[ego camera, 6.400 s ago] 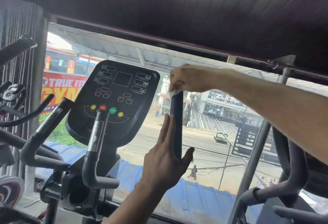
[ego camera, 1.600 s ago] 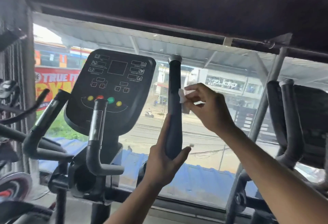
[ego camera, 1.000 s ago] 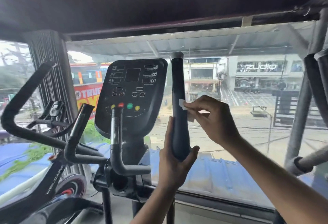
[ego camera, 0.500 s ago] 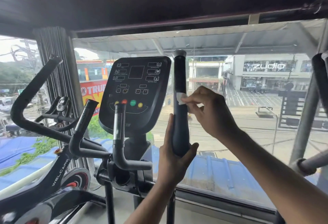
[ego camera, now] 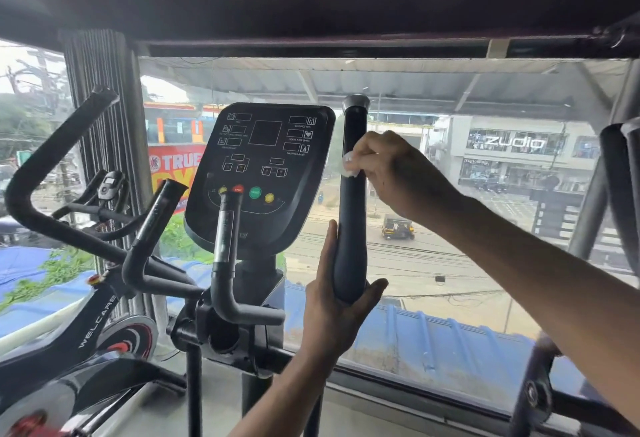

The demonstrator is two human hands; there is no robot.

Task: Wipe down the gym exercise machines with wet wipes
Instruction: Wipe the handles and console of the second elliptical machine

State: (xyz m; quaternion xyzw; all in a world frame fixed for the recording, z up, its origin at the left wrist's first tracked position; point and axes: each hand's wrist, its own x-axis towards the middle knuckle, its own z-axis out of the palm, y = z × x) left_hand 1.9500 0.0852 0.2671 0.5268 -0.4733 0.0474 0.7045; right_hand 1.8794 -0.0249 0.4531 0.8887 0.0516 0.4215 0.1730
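Since the frame half a second earlier, the wipe (ego camera: 348,165) had been carried a little higher on the handle (ego camera: 351,208), and the view had been shifted slightly to the right. The wipe was pinched in the curled fingers of the right hand (ego camera: 394,173) and pressed against the upper part of the handle, below its silver cap. The handle was steadied lower down by the left hand (ego camera: 332,308), its fingers laid straight along the left side and its thumb hooked round the right (a brace, it seemed, rather than a full grip). The two hands were held apart, one above the other on the same bar.

The task was judged to be only partly done: this one handle was being wiped, while the console (ego camera: 259,173), the inner grip (ego camera: 225,228) before it and the exercise bike (ego camera: 69,263) on the left showed no sign either way of having been cleaned. More bars (ego camera: 620,194) were seen at the right edge.

No surface was in view. The machines were set against a wide window (ego camera: 450,228) under a dark ceiling, with a wet street, shopfronts and a blue roof visible outside.
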